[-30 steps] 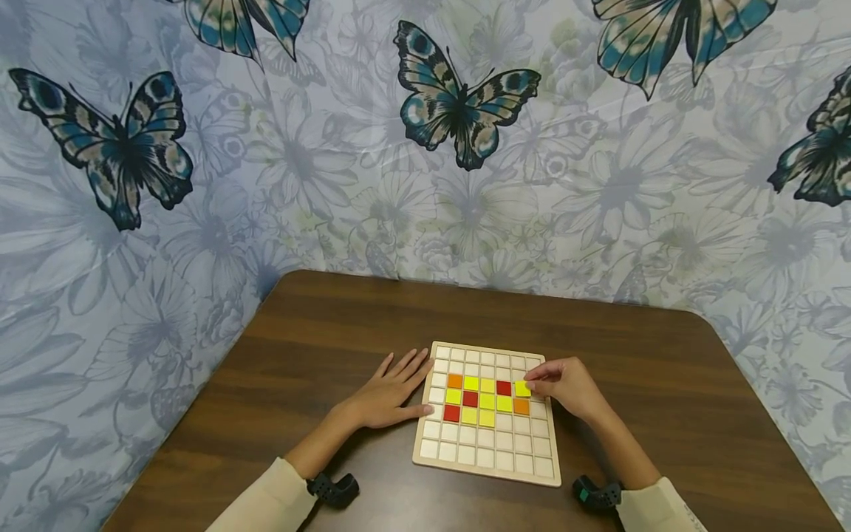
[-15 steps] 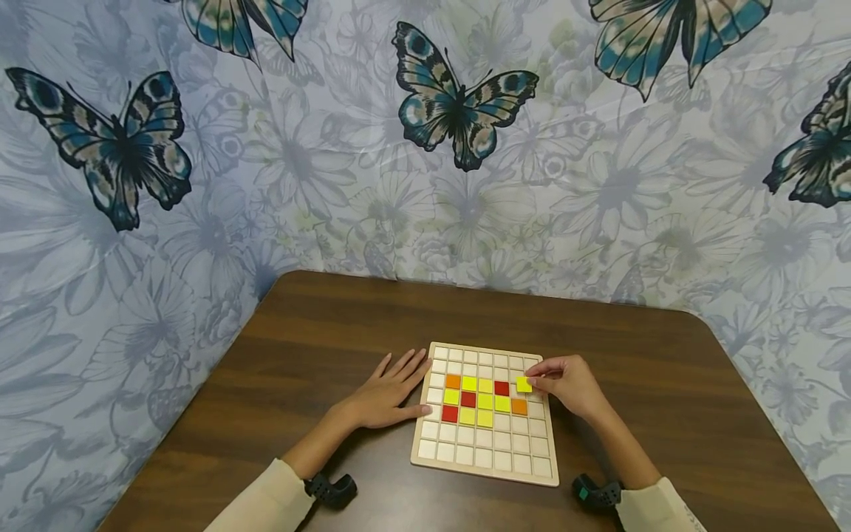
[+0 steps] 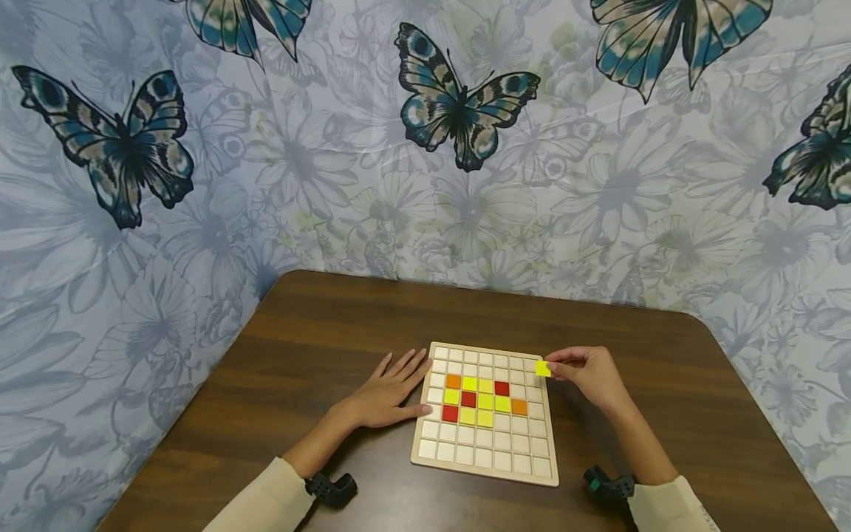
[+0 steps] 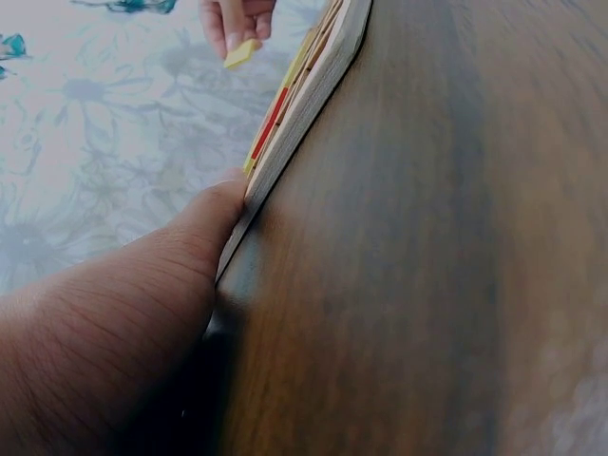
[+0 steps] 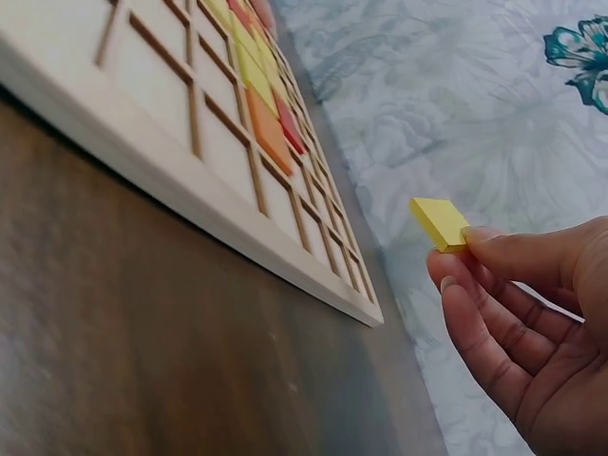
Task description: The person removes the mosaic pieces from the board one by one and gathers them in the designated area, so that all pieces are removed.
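Observation:
A pale wooden grid board (image 3: 484,474) lies on the table, with several yellow, red and orange square tiles set in its middle cells. Between thumb and fingertips, my right hand (image 3: 592,375) pinches a yellow square tile (image 5: 441,225), raised off the board near its upper right edge. An orange tile (image 3: 519,407) sits at the right end of the coloured group, and a red tile (image 3: 501,388) lies up and left of it. My left hand (image 3: 385,395) rests flat with spread fingers, its fingertips and thumb touching the board's left edge.
The brown wooden table (image 3: 346,310) extends around the board on all sides. Behind it hangs a floral cloth (image 3: 319,170) printed with butterflies. Black wrist devices are on the left wrist (image 3: 332,490) and the right wrist (image 3: 608,484).
My right hand has lifted the yellow tile out of the row beside the red tile and carried it up and right, to the board's edge. The left hand has stayed put.

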The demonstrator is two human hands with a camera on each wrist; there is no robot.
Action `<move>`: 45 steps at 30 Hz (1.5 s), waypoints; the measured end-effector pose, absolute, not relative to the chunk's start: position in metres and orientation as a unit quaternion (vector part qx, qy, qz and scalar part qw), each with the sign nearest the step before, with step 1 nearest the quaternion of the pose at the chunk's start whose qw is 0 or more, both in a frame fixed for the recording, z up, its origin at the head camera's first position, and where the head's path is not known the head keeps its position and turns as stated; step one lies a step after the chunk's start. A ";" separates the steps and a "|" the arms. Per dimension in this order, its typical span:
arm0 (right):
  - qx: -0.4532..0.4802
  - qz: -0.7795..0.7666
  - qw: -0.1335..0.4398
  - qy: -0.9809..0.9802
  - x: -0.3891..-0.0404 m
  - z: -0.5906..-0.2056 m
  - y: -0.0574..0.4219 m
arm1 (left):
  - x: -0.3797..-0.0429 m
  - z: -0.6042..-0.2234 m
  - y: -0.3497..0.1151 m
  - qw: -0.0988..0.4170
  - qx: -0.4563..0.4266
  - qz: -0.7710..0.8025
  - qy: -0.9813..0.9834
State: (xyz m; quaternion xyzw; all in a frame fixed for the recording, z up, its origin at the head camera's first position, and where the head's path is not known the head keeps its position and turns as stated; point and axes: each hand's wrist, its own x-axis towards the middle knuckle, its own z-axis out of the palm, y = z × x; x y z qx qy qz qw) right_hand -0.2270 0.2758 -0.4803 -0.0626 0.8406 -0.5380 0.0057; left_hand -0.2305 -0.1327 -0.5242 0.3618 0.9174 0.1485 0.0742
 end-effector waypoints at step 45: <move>0.036 -0.546 -0.032 0.836 -0.238 -0.502 0.354 | -0.231 -0.526 -0.134 0.072 0.361 0.149 0.918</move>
